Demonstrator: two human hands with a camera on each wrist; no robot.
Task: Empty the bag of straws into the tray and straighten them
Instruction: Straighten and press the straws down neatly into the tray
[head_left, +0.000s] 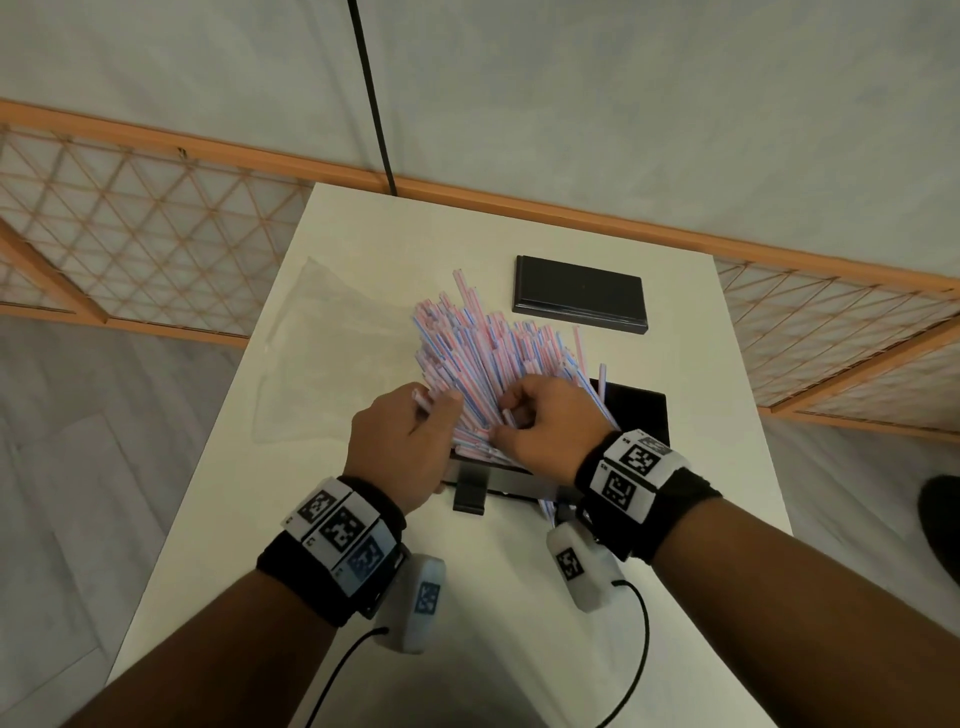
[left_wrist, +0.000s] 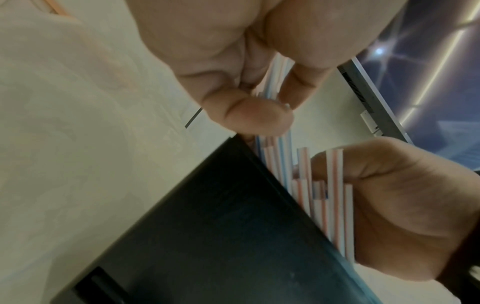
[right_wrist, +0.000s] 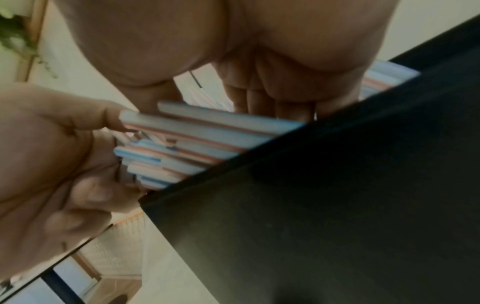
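A big pile of pink, blue and white striped straws (head_left: 478, 353) fans out up and to the left from the black tray (head_left: 641, 415). Both hands hold the near ends of the pile at the tray's front edge. My left hand (head_left: 434, 405) pinches a few straws (left_wrist: 276, 90) between thumb and fingers. My right hand (head_left: 511, 415) curls its fingers (right_wrist: 270, 102) round a bunch of straw ends (right_wrist: 197, 139). The tray's dark wall (left_wrist: 207, 226) fills the lower part of both wrist views. The empty clear bag (head_left: 322, 353) lies flat to the left.
A black rectangular lid (head_left: 579, 299) lies on the white table (head_left: 363, 649) beyond the tray. A few loose straws (head_left: 548, 506) stick out below the right wrist. A black cable (head_left: 374, 104) hangs behind the table. Wooden lattice screens (head_left: 130, 234) stand to both sides.
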